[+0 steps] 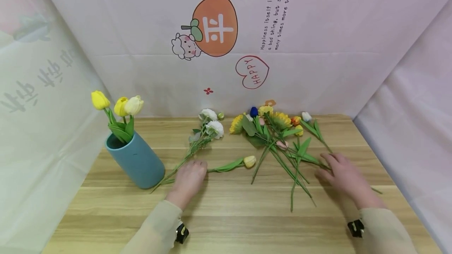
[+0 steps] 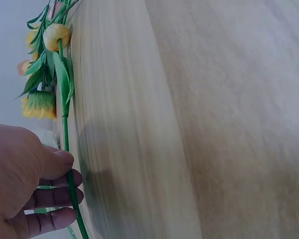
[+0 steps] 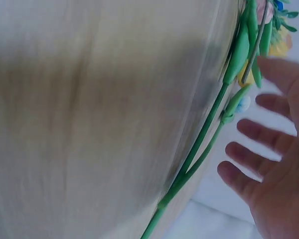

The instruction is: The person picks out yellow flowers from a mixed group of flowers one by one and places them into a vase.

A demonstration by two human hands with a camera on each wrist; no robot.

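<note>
A pale yellow tulip (image 1: 250, 162) lies on the table, its bloom toward the right. My left hand (image 1: 190, 175) pinches its green stem (image 2: 66, 132) between thumb and fingers, as the left wrist view shows. White flowers (image 1: 214, 128) with a long stem lie just beyond that hand. On the right, my right hand (image 1: 344, 175) hovers over green stems with its fingers spread and apart. Nothing is between its fingers (image 3: 261, 134) in the right wrist view. The nearest stem there belongs to a tulip with a white-and-blue bloom (image 1: 306, 117) or a pink one; I cannot tell which.
A blue vase (image 1: 135, 162) stands at the left with yellow and cream tulips (image 1: 121, 107) in it. A pile of mixed flowers, including sunflowers (image 1: 281, 120), lies at the back, stems toward the front. Printed cloth (image 1: 141, 30) hangs behind the wooden table (image 1: 247, 226).
</note>
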